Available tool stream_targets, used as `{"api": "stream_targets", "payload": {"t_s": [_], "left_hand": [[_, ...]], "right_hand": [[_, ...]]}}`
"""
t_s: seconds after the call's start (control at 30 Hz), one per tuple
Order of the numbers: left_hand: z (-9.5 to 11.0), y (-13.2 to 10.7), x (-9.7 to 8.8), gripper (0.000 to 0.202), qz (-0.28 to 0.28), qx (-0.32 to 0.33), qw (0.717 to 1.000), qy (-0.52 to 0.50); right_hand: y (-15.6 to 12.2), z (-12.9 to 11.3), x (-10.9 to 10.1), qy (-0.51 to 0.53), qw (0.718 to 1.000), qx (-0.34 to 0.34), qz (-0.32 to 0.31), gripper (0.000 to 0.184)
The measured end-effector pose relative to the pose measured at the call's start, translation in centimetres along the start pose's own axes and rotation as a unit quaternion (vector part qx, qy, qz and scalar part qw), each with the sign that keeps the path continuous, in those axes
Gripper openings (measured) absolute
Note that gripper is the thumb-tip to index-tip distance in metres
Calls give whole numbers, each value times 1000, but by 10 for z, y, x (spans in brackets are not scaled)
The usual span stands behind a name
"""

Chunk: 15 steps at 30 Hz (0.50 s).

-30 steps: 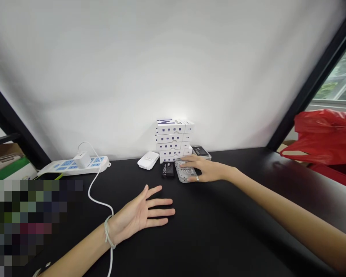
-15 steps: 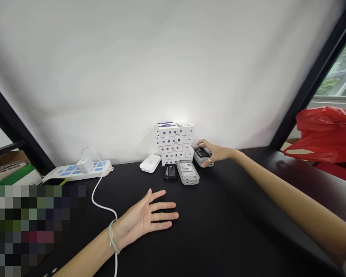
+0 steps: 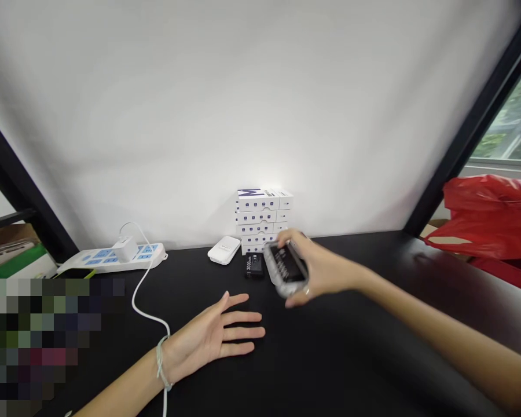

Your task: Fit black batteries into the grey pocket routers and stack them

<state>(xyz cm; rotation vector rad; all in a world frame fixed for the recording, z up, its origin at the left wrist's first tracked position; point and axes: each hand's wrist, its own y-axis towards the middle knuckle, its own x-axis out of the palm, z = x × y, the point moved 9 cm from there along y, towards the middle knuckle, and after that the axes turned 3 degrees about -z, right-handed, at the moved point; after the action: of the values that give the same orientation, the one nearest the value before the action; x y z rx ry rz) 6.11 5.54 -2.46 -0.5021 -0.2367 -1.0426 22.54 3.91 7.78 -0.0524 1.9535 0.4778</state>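
Device (image 3: 287, 271) in head view, just right of frame centre, blurred, clasped by right hand (image 3: 323, 267) at far and near ends, likely to leave top uncovered. Left hand (image 3: 209, 337), lower centre, holding nothing, fingers wide, perhaps just resting. Battery (image 3: 254, 264) flat, just left of device. Boxes (image 3: 258, 218) stacked mid-frame, probably to save space. Charger (image 3: 125, 249) plugged into power strip (image 3: 156, 255), left of frame, presumably for current.

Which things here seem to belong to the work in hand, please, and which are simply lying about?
Likely part of the work:
grey device, held in the right hand
black battery
stacked white boxes

Likely just lying about:
red bag
power strip
white charger
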Motion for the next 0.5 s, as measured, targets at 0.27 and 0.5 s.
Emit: {"api": "stream_targets", "payload": {"t_s": [0.27, 0.5], "left_hand": [[-4, -5, -4, 58, 36, 28, 999, 1], [1, -7, 3, 55, 55, -7, 998, 40]], "right_hand": [[14, -85, 89, 104, 988, -113, -30, 99], [20, -66, 94, 185, 977, -57, -86, 106]]}}
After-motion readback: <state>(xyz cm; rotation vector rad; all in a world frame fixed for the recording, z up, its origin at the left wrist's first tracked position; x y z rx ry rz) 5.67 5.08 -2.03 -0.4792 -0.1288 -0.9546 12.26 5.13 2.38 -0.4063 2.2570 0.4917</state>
